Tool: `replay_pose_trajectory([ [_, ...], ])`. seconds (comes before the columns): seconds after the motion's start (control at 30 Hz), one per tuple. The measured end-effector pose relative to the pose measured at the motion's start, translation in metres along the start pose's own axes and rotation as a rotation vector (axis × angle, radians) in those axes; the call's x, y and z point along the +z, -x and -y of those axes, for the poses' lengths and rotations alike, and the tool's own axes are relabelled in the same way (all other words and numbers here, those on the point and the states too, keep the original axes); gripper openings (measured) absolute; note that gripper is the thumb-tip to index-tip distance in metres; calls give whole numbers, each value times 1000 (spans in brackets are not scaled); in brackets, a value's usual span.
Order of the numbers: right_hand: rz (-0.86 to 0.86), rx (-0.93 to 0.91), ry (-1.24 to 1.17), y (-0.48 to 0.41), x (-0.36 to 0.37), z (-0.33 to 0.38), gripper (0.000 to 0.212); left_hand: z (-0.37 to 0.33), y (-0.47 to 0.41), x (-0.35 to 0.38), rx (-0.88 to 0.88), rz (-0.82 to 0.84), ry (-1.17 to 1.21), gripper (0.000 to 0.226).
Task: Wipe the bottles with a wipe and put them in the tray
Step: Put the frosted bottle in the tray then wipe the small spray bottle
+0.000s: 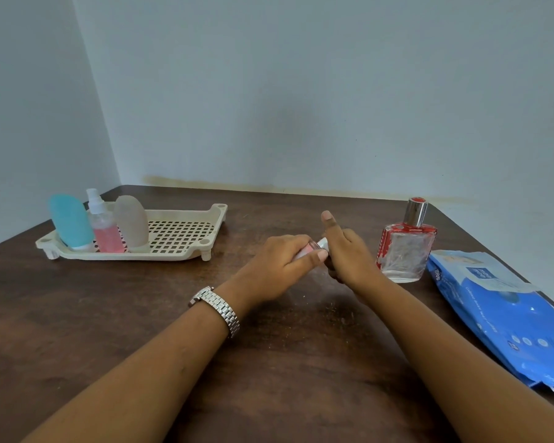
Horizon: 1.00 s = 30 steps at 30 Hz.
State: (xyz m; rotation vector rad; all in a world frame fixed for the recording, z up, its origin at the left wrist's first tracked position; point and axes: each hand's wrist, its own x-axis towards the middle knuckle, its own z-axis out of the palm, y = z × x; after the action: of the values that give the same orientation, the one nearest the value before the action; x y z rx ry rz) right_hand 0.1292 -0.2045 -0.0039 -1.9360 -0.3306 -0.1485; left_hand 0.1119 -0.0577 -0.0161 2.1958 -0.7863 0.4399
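We see a pale wall [301, 91] behind a dark wooden table [77, 314], which fills the lower half of the view. On the table's right edge lies a blue wipes pack [506, 318], flat, with its label flap facing up. At the far left sits a cream tray [160, 254] with a mesh floor. Three bottles stand in a row at its left end: a teal bottle [71, 222] leaning slightly, a frosted bottle [131, 223] to the right, and between them a clear spray bottle [104, 231] of pink liquid. The right part of the tray holds nothing. Both bare forearms reach in from the bottom edge and meet near the middle of the table, well apart from the tray. The left hand [279, 263] has its fingers and thumb curled around a small pink bottle [307, 249], which lies roughly level just above the tabletop. The right hand [349, 254] meets that bottle's end, its thumb sticking up and its fingers curled down on a wipe [323, 242], of which only a white scrap shows. Just beside the right hand, a square glass perfume bottle [403, 251] with red trim and a silver cap stands upright, close to the wipes pack. A silver watch [216, 306] circles the left wrist.
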Motion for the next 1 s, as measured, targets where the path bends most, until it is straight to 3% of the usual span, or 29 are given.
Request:
replay_pose_trajectory([
  [0.17, -42, -28, -1, 0, 3, 1, 66, 3, -1, 2, -98, 26, 152, 44],
  [0.33, -32, -17, -130, 2, 3, 2, 61, 1, -2, 2, -319, 56, 560, 37],
  [0.6, 138, 13, -78, 4, 5, 8, 24, 6, -2, -10, -509, -24, 790, 43],
  [0.77, 129, -32, -31, 6, 4, 8, 5, 5, -2, -13, -571, -68, 858, 44],
  [1.0, 34, -30, -53, 8, 4, 14, 29, -5, -2, -8, -625, -41, 919, 47],
])
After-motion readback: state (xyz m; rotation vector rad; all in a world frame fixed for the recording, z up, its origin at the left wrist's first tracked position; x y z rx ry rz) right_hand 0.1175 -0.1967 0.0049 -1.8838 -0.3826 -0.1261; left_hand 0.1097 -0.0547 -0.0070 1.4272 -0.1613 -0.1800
